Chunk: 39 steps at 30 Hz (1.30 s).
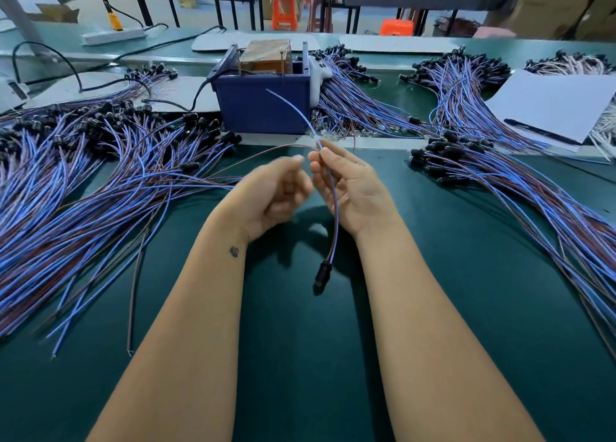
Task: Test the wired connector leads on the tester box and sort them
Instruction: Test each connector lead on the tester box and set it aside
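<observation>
Lead (pixel 334 208) pinched in right hand (pixel 350 188) | tester box (pixel 263 103) holds brown block (pixel 266 54)

We have bare green mat (pixel 300 358) near us, between the forearms and to both sides low down. Piled leads crowd the left (pixel 83 188) and the right (pixel 520 188). Ahead, the blue tester box (pixel 263 108) blocks the way, with more leads (pixel 353 104) just beside it.

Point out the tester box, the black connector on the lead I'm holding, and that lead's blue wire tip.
tester box (pixel 263 108), head view, blue front wall.
black connector (pixel 322 275), head view, middle of its body.
blue wire tip (pixel 267 90), head view, free end.
</observation>
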Each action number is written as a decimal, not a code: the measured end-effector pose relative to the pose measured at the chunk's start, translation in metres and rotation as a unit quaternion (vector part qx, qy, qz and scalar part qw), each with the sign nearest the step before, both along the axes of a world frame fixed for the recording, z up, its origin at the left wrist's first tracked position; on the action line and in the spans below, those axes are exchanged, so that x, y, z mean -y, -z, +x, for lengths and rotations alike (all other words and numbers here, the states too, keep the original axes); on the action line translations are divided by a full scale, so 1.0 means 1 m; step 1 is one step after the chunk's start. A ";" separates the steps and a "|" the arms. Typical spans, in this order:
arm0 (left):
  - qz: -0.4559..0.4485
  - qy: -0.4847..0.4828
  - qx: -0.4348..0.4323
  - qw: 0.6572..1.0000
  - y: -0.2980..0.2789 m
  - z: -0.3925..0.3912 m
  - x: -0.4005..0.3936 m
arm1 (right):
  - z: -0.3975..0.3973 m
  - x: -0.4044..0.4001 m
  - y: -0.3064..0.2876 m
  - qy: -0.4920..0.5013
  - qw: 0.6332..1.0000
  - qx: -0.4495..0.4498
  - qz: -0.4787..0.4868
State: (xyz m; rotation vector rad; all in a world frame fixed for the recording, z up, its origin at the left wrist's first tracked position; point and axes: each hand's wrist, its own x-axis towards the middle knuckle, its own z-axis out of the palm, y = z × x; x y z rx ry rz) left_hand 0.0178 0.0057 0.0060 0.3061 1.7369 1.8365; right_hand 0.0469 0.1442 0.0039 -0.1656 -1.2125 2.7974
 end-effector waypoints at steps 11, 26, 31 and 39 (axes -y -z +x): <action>-0.070 -0.245 -0.230 0.939 0.012 -0.005 -0.004 | 0.000 0.024 0.005 0.004 0.938 0.009 0.346; -0.188 -0.294 -0.357 0.867 0.012 -0.004 -0.008 | -0.004 0.023 0.011 0.127 0.903 0.022 0.411; -0.182 -0.311 -0.317 0.877 0.014 -0.006 -0.003 | -0.003 0.021 0.009 0.150 0.916 0.030 0.371; -0.222 -0.333 -0.311 0.862 0.018 -0.012 0.002 | -0.003 0.019 0.009 0.137 0.916 0.034 0.375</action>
